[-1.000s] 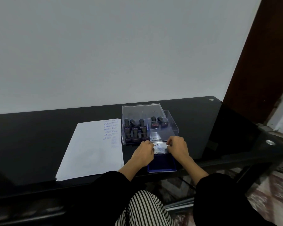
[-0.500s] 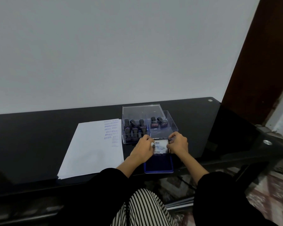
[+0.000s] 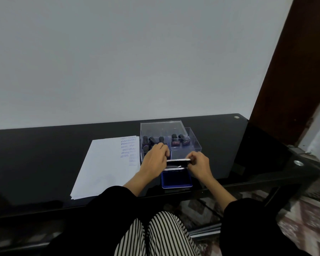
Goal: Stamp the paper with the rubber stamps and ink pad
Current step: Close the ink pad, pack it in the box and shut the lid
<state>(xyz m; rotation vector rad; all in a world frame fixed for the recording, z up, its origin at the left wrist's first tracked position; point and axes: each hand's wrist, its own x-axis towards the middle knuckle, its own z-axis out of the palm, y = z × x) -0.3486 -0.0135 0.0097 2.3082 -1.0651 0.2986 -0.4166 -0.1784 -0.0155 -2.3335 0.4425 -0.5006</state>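
A blue ink pad (image 3: 176,179) lies at the table's near edge with its lid (image 3: 177,160) raised to about edge-on. My left hand (image 3: 154,158) holds the lid's left end and my right hand (image 3: 199,164) pinches its right end. Behind them stands a clear plastic box (image 3: 194,143) with several dark rubber stamps (image 3: 175,139) inside; my left hand hides some of them. To the left lies a white paper stack (image 3: 103,167) with blue stamp prints (image 3: 127,149) along its far right side.
The black glass table (image 3: 35,159) runs along a white wall. A brown door frame (image 3: 292,71) rises at the right. The clear box lid (image 3: 163,127) leans behind the box. My striped trousers (image 3: 155,235) and patterned floor show below the table edge.
The ink pad lid has swung from lying open and flat, label up, to standing about edge-on. Both hands rose with it at its ends.
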